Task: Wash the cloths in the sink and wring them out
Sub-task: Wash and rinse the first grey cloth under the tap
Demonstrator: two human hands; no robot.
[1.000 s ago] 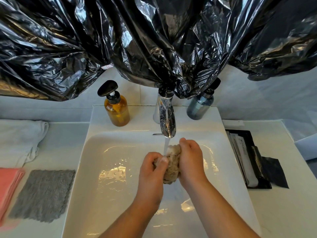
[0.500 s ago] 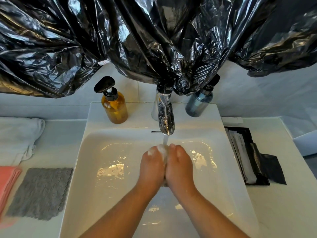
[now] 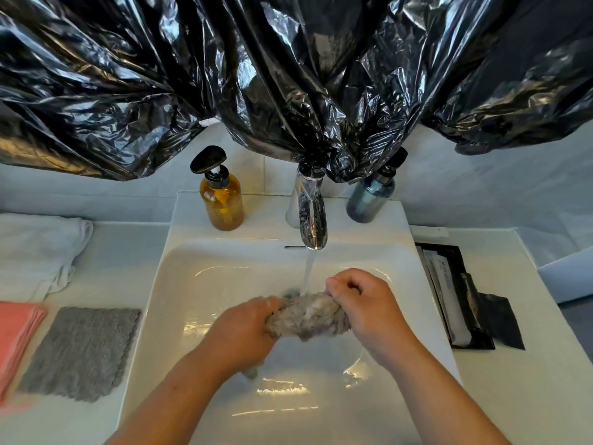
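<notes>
Both hands close round one wet cloth (image 3: 309, 317), bunched into a thick roll at the centre of the frame. The left hand (image 3: 247, 335) wraps its fingers round the roll's left end, and the right hand (image 3: 365, 308) curls over the right end, knuckles up. Held at opposite ends like this, the two can twist against each other, so this looks like rinsing that is about to turn into wringing. The roll sits over the sink (image 3: 192, 284), directly under the tap (image 3: 311, 220). The stream (image 3: 308, 271) lands on the middle of the roll, so rinse water and drips fall into the basin. A loose tail of the cloth hangs below the left wrist.

At the lower left, a grey cloth (image 3: 80, 351) lies flat on the counter (image 3: 529, 380) just beside the sink. A pink cloth (image 3: 16, 332) lies at the frame's edge, with a white towel (image 3: 35, 248) above it. They look dry and are probably waiting their turn, so much of the task seems to remain. An amber pump bottle (image 3: 221, 200) and a blue bottle (image 3: 369, 200) flank the tap, within reach for soap. A black tray (image 3: 455, 293) lies at the right, and a black plastic sheet (image 3: 288, 75) fills the top.
</notes>
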